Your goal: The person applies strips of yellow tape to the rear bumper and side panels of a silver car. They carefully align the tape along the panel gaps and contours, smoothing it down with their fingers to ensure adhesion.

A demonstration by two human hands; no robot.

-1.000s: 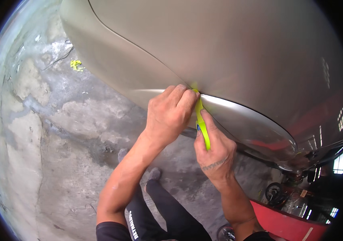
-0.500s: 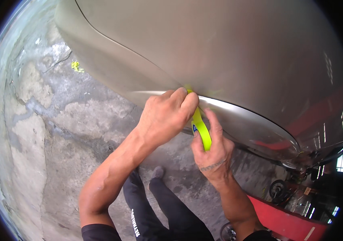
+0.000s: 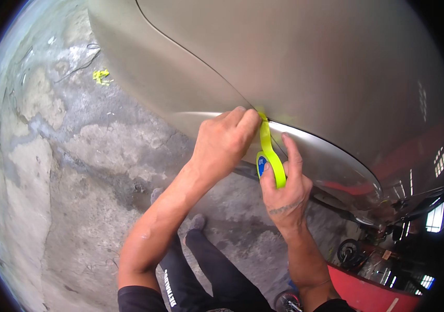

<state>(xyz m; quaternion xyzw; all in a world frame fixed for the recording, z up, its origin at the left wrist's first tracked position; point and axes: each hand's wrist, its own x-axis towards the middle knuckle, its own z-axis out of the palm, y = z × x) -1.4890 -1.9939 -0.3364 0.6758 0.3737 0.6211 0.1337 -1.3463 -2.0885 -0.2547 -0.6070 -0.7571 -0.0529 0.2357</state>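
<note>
Right hand (image 3: 284,190) grips the yellow-green tape roll (image 3: 269,165) just below the car panel (image 3: 310,67), strip running up to the seam where the curled left hand (image 3: 225,141) presses its end with fingertips, left nearer.

The car body panel (image 3: 305,67) is seen above and behind both hands, with the concrete floor (image 3: 71,171) spread out to the left and below. The left hand (image 3: 225,143) is pressed on the panel just left of the tape roll (image 3: 271,165), which is held in the right hand (image 3: 286,190) below the panel's curved edge. A scrap of tape (image 3: 100,76) is left on the floor, well apart at upper left.
</note>
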